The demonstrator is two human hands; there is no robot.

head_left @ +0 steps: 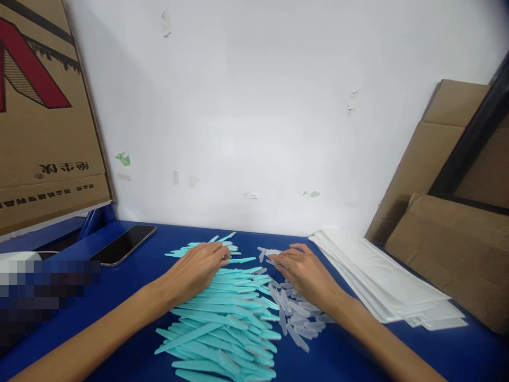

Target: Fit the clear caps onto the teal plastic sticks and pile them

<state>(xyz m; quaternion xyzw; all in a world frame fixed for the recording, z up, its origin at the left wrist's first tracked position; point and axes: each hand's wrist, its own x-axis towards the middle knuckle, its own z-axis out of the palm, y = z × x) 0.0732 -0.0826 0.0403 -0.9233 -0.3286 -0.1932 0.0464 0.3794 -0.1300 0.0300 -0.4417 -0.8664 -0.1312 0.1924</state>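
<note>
My left hand is closed on a slim turquoise stick whose tip points right, above the upper part of a large pile of turquoise sticks. Behind that hand lies a smaller group of the same sticks. My right hand has its fingers curled and pinched at the small translucent caps, near the back of their pile; what its fingertips hold is too small to make out.
A phone lies at the left on the blue table. White sheets or bags are stacked at the right, beside brown cardboard. A printed carton stands at the left, and a white wall rises behind.
</note>
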